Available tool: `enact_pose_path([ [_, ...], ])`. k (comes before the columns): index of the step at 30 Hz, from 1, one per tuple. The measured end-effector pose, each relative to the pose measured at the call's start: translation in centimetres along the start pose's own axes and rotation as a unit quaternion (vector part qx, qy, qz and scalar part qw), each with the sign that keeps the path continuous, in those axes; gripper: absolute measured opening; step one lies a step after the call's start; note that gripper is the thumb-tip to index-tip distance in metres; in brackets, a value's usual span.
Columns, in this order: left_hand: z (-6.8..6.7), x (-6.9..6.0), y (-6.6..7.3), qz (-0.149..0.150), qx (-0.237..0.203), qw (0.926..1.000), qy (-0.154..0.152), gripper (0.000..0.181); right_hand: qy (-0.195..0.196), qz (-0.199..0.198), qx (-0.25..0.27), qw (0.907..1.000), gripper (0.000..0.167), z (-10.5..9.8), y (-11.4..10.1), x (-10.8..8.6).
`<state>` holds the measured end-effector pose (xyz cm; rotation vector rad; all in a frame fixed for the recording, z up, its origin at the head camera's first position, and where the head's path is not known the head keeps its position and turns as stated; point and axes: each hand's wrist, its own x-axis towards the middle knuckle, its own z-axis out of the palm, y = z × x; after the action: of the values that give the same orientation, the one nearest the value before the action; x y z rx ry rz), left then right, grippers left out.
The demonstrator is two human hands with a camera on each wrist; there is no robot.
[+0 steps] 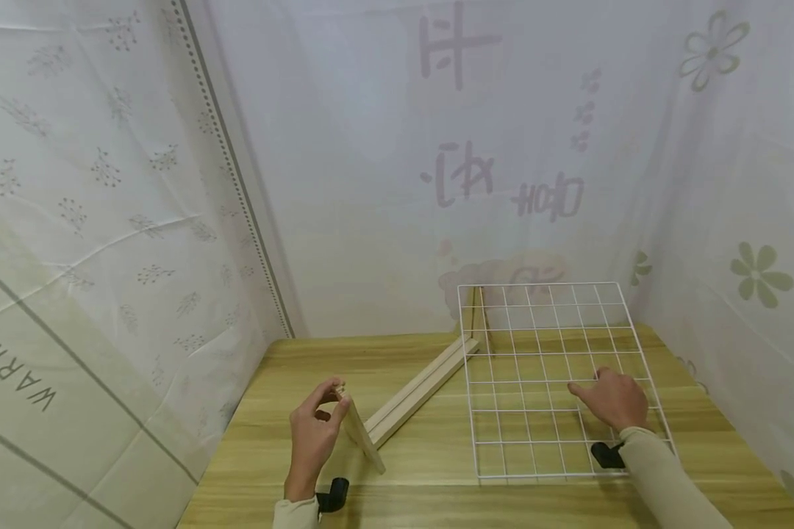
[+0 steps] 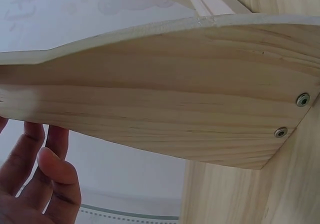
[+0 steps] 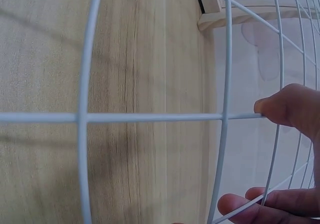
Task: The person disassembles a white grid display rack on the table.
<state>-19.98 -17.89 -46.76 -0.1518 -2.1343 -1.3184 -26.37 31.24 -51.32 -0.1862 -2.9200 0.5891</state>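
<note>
Head view: wooden frame pinched at left, white wire grid held at right

Both hands occupied, neither released nor clenched on nothing. With left hand, pinching the upper end of the near end panel between thumb and fingers. With right hand, grasping the white wire grid toward its right side, thumb on a cross wire, fingertips among the wires.

Wooden frame at the left and middle of the wood-grained surface, with long rails running between near end panel and far end panel. Two bolts visible near one end of the near panel. White wire grid to the right of the rails, tilted over the right half of the surface, left edge crossing in front of the far end panel in head view. Cannot tell any contact there, nor along the bottom edge.

Judged step: positioning the grid for joining to the frame, with no fastening between wire and wood visible. Next move, most likely: keep the near end panel steady, shift the grid leftward, and line up its edge with the rails.
</note>
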Motion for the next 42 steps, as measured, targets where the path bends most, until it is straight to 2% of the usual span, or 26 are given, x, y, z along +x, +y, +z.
enact_pose_path([
  [3, 0.2, -0.2, -0.8, 0.009, 0.003, 0.9999, 0.007, 0.029, 0.001, 0.004, 0.001, 1.0, 0.058, -0.1, 0.1, -0.1],
  [9, 0.5, -0.9, -3.2, 0.035, 0.012, 0.999, 0.024, 0.033, 0.004, 0.01, 0.002, 0.9999, 0.06, -0.4, 0.1, -0.2],
  [14, 0.4, -1.4, -3.8, 0.053, -0.011, 0.9982, 0.025, 0.032, 0.0, 0.014, 0.005, 0.9999, 0.063, -0.6, 0.2, -0.3],
  [18, 0.4, -1.7, -3.6, 0.06, -0.025, 0.9971, 0.038, 0.033, -0.001, 0.016, 0.004, 0.9999, 0.063, -0.6, 0.2, -0.2],
  [22, 0.5, -2.0, -3.1, 0.064, -0.016, 0.996, 0.06, 0.035, -0.001, 0.018, 0.005, 0.9998, 0.061, -0.5, 0.3, 0.0],
  [29, 0.1, -2.3, -0.4, 0.073, -0.013, 0.9944, 0.075, 0.033, -0.003, 0.027, 0.008, 0.9996, 0.06, -0.5, 0.2, 0.0],
  [32, -0.1, -2.5, 0.3, 0.081, -0.009, 0.9935, 0.079, 0.033, -0.006, 0.033, 0.009, 0.9994, 0.056, -0.4, 0.2, 0.0],
  [39, 0.2, -3.2, 0.6, 0.065, -0.003, 0.9941, 0.087, 0.035, -0.015, 0.034, 0.01, 0.9993, 0.052, 0.4, 0.4, -0.3],
  [42, 0.5, -3.5, 0.0, 0.065, 0.005, 0.9937, 0.091, 0.035, -0.014, 0.028, 0.01, 0.9995, 0.053, 0.7, 0.4, -0.4],
])
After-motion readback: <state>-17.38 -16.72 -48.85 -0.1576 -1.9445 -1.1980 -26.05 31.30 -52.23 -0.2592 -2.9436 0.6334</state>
